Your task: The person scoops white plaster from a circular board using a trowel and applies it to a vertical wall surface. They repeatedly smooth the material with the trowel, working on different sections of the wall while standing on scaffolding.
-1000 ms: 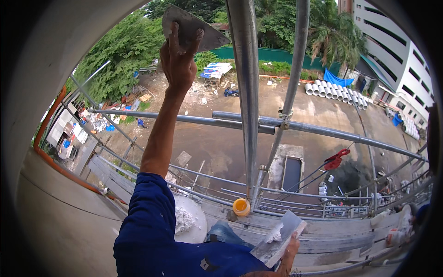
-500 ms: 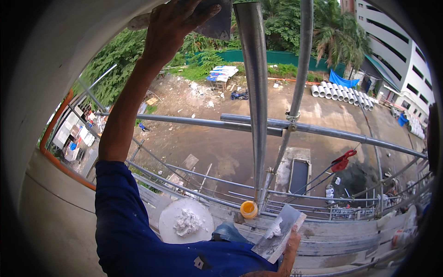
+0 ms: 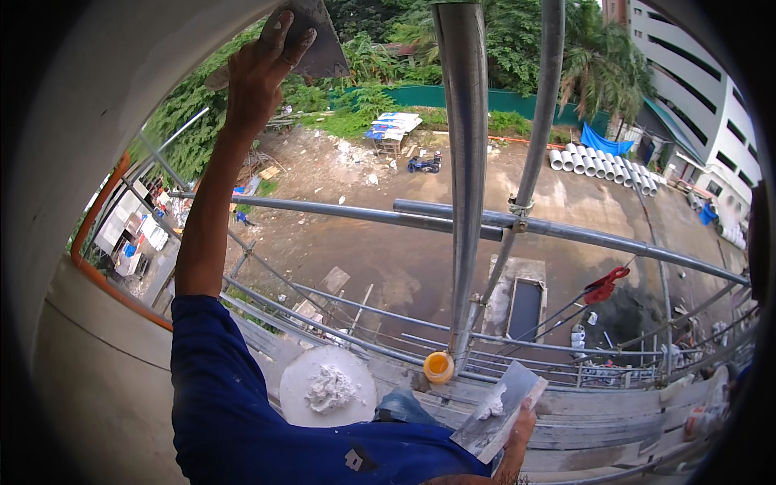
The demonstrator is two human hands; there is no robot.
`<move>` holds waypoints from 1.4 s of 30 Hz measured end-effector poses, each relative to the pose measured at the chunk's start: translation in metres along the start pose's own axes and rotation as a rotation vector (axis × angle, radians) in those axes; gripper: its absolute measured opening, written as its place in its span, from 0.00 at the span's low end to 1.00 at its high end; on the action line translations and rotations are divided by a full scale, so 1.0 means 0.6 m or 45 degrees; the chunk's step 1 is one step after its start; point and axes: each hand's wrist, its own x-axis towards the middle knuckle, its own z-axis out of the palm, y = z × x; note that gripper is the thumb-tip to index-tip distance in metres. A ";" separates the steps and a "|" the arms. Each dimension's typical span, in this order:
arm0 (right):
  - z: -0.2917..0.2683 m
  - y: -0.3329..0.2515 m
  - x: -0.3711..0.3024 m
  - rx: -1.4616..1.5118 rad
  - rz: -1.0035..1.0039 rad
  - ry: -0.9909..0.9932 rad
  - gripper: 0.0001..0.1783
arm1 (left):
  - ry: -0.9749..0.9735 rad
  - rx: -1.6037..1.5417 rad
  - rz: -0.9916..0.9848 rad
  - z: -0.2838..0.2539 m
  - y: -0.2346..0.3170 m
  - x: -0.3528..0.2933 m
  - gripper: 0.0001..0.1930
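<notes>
My left hand [image 3: 257, 81] is raised high on the left, closed around a finishing trowel [image 3: 322, 44]. The trowel's grey metal blade is close to the pale plastered surface [image 3: 162, 56]; I cannot tell whether it touches. White smears mark my fingers. Low on the right, my right hand [image 3: 521, 426] grips the edge of a flat rectangular metal trowel [image 3: 499, 411]. A lump of white plaster [image 3: 492, 402] lies on that second blade. Between my arms, a round white board or lid [image 3: 295, 388] carries a heap of white plaster [image 3: 331, 390].
An upright metal post [image 3: 465, 162] and horizontal scaffold pipes [image 3: 339, 208] stand before me. A yellow-orange container [image 3: 438, 368] sits on the scaffold planks [image 3: 582, 428]. Far below lies a yard [image 3: 364, 250] with stacked concrete pipes [image 3: 602, 166]. A red strap [image 3: 606, 284] hangs at right.
My left hand and its trowel have moved left and slightly down along the pale surface. My right hand has shifted slightly right with the plaster-loaded trowel.
</notes>
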 end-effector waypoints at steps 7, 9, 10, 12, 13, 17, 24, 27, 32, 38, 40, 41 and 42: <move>0.032 -0.031 -0.004 0.074 0.062 -0.091 0.32 | -0.055 -0.146 -0.337 -0.091 0.037 -0.095 0.41; 0.044 -0.052 -0.002 0.035 0.094 -0.107 0.33 | 0.096 -0.313 -0.499 -0.125 0.143 -0.087 0.36; 0.039 -0.063 -0.001 0.007 0.111 -0.097 0.33 | 0.194 -0.544 -0.607 -0.132 0.208 -0.077 0.32; 0.047 -0.091 0.003 0.118 0.029 -0.222 0.32 | 0.173 -1.010 -0.875 -0.185 0.349 -0.048 0.25; 0.066 -0.129 -0.005 0.180 -0.016 -0.299 0.32 | 0.087 -1.510 -1.082 -0.215 0.423 -0.037 0.21; 0.109 -0.281 -0.029 0.487 0.045 -0.462 0.28 | -0.325 -3.152 -1.430 -0.259 0.602 -0.025 0.09; 0.099 -0.387 -0.025 0.638 0.190 -0.551 0.24 | -0.530 -2.347 -0.009 -0.277 0.674 -0.015 0.29; 0.072 -0.436 -0.049 0.542 -0.006 -0.447 0.23 | -0.916 -1.875 -0.017 -0.253 0.643 -0.050 0.29; 0.024 -0.446 -0.006 -0.166 -0.512 -0.289 0.24 | -0.720 -1.668 0.232 -0.274 0.607 -0.038 0.27; 0.058 -0.463 -0.018 -0.264 -0.488 -0.421 0.24 | -0.790 -1.425 0.315 -0.286 0.631 -0.003 0.26; 0.067 -0.474 -0.039 -0.146 -0.373 -0.452 0.25 | -1.027 -1.179 0.280 -0.270 0.626 -0.028 0.26; 0.061 -0.479 -0.043 -0.142 -0.427 -0.419 0.25 | -1.046 -1.337 0.155 -0.242 0.614 -0.063 0.27; 0.056 -0.484 -0.042 -0.129 -0.508 -0.411 0.25 | -0.923 -1.366 0.004 -0.233 0.612 -0.085 0.31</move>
